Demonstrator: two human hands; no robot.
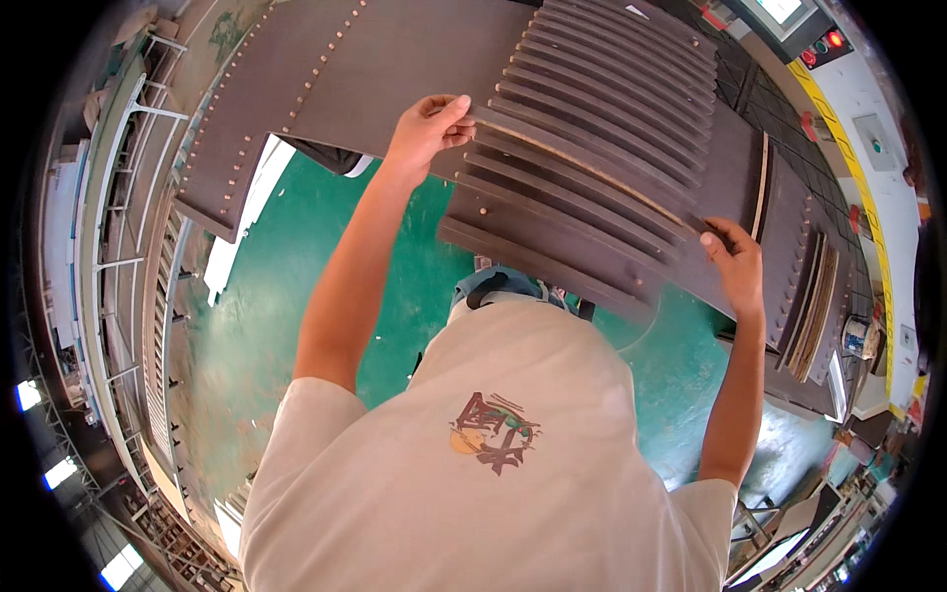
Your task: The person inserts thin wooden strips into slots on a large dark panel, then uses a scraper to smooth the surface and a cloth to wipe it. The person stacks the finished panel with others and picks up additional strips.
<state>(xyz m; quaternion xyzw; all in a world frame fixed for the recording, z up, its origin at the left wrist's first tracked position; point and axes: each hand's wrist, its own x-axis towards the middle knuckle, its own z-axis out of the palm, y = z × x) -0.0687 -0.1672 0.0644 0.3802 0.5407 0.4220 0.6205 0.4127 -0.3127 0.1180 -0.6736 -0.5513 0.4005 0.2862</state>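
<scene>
A long, narrow dark brown board strip point(584, 162) with a pale raw edge spans the space between my hands. My left hand point(426, 136) pinches its left end between thumb and fingers. At the other end, my right hand point(735, 259) grips it with the thumb on the near side. Beneath and beyond lie several similar brown strips point(617, 71), side by side in a row on the brown worktable point(419, 59). More strips lie nearer my body, close to the table's front edge.
Small round studs point(318, 71) dot the table's left wing. On the right wing rests a small stack of strips point(815, 308). Farther right stands a machine with a lit red button point(836, 39) and a yellow edge stripe point(868, 212). Metal framing point(123, 261) runs along the left, beyond green floor point(286, 266).
</scene>
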